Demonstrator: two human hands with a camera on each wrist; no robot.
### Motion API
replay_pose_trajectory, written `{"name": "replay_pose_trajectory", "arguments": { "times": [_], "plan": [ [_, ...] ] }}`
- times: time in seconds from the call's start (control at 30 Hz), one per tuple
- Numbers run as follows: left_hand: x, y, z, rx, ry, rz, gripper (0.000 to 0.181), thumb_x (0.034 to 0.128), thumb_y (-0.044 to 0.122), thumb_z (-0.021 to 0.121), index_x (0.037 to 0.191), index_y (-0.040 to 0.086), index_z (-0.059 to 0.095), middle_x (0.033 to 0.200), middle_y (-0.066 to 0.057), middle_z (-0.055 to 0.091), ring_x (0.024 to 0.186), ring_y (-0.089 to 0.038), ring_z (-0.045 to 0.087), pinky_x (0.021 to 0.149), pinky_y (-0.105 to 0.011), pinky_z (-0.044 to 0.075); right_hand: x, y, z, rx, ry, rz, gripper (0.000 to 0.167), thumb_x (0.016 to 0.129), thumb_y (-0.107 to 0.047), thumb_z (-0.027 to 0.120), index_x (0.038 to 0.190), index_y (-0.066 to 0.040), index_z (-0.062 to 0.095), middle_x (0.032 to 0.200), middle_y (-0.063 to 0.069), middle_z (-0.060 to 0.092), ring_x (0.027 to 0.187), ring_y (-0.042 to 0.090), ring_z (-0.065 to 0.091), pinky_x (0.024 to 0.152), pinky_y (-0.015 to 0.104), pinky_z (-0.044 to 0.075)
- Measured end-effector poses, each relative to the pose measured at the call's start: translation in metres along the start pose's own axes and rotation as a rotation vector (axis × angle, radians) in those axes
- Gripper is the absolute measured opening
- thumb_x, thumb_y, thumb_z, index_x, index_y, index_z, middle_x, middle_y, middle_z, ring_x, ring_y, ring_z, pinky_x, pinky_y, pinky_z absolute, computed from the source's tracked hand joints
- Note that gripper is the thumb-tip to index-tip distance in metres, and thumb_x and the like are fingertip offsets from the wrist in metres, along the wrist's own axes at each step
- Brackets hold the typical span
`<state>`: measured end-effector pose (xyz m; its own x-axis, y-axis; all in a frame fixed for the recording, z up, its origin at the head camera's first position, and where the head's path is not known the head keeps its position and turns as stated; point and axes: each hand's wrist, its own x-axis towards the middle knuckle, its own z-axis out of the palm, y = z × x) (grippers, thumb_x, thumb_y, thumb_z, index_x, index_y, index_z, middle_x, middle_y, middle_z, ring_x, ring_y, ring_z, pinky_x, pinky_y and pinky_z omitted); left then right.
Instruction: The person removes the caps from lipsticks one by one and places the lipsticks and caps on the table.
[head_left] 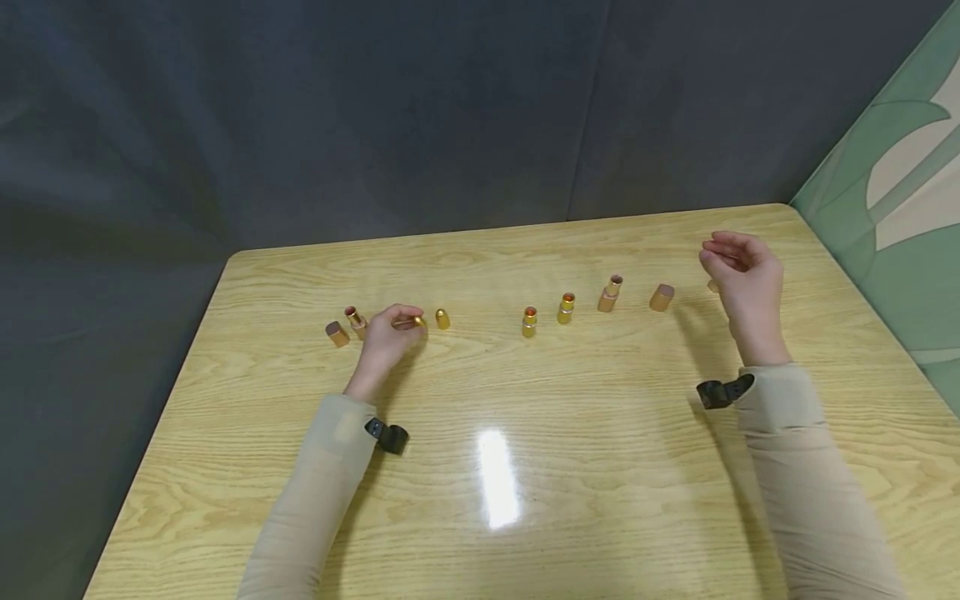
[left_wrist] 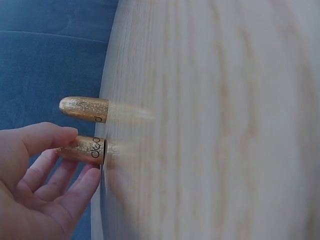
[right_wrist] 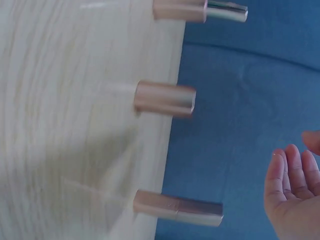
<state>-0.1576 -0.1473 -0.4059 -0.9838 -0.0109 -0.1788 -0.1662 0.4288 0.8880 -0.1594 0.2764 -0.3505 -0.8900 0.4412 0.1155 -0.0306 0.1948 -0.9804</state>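
My left hand (head_left: pixel 392 337) pinches a gold, bullet-shaped lipstick cap (left_wrist: pixel 87 149) between thumb and fingers, its lower end at or just over the tabletop; I cannot tell if it touches. A matching gold cap (head_left: pixel 442 319) stands upright beside it. Left of that hand are an uncapped lipstick tube (head_left: pixel 356 322), partly hidden, and a rose-gold cap (head_left: pixel 337 334). My right hand (head_left: pixel 747 275) hovers over the table's right side, fingers loosely bent, holding nothing. Below it stands a closed rose-gold lipstick (right_wrist: pixel 177 207), mostly hidden in the head view.
Two uncapped gold lipstick tubes, a left one (head_left: pixel 529 322) and a right one (head_left: pixel 566 308), stand mid-table. Further right are an uncapped rose-gold tube (head_left: pixel 611 294) and a rose-gold cap (head_left: pixel 662 297). Dark cloth (head_left: pixel 420 117) hangs behind the wooden table (head_left: pixel 585 467).
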Motion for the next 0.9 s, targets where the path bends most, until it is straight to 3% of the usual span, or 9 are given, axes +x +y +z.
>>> {"name": "replay_pose_trajectory", "arguments": {
  "times": [0.17, 0.4, 0.67, 0.9],
  "plan": [
    [0.000, -0.001, 0.000, -0.007, -0.001, 0.010, 0.031, 0.0913, 0.005, 0.060, 0.120, -0.005, 0.059, 0.126, -0.024, 0.058, 0.118, -0.035, 0.057, 0.098, -0.039, 0.051, 0.006, 0.005, -0.008, 0.053, 0.077, 0.006, 0.020, 0.088, -0.002, 0.063, 0.095, -0.020, 0.064, 0.084, -0.018, 0.062, 0.080, -0.004, 0.057, 0.073, 0.004, 0.045],
    [-0.001, 0.000, 0.000, -0.001, 0.011, 0.018, 0.028, 0.0906, 0.004, 0.061, 0.117, -0.004, 0.061, 0.123, -0.023, 0.060, 0.115, -0.034, 0.059, 0.096, -0.039, 0.051, 0.012, 0.011, -0.018, 0.095, 0.111, 0.067, 0.021, 0.087, -0.002, 0.063, 0.090, -0.023, 0.063, 0.084, -0.015, 0.061, 0.079, -0.002, 0.055, 0.068, 0.003, 0.044],
    [0.001, 0.000, 0.001, 0.019, 0.018, 0.003, 0.026, 0.0907, 0.005, 0.061, 0.116, -0.004, 0.062, 0.122, -0.022, 0.060, 0.114, -0.032, 0.059, 0.090, -0.029, 0.051, 0.016, 0.016, -0.026, 0.196, 0.137, 0.115, 0.021, 0.086, 0.001, 0.064, 0.088, -0.020, 0.064, 0.082, -0.012, 0.063, 0.075, -0.002, 0.058, 0.066, 0.003, 0.046],
    [-0.001, -0.001, 0.000, -0.011, 0.025, 0.038, 0.023, 0.0890, 0.006, 0.063, 0.110, -0.003, 0.064, 0.116, -0.020, 0.063, 0.109, -0.030, 0.061, 0.090, -0.033, 0.053, 0.019, 0.021, -0.032, 0.199, 0.136, 0.125, 0.019, 0.083, -0.001, 0.068, 0.089, -0.019, 0.064, 0.084, -0.012, 0.062, 0.076, -0.001, 0.057, 0.066, 0.003, 0.047]
  ]
}}
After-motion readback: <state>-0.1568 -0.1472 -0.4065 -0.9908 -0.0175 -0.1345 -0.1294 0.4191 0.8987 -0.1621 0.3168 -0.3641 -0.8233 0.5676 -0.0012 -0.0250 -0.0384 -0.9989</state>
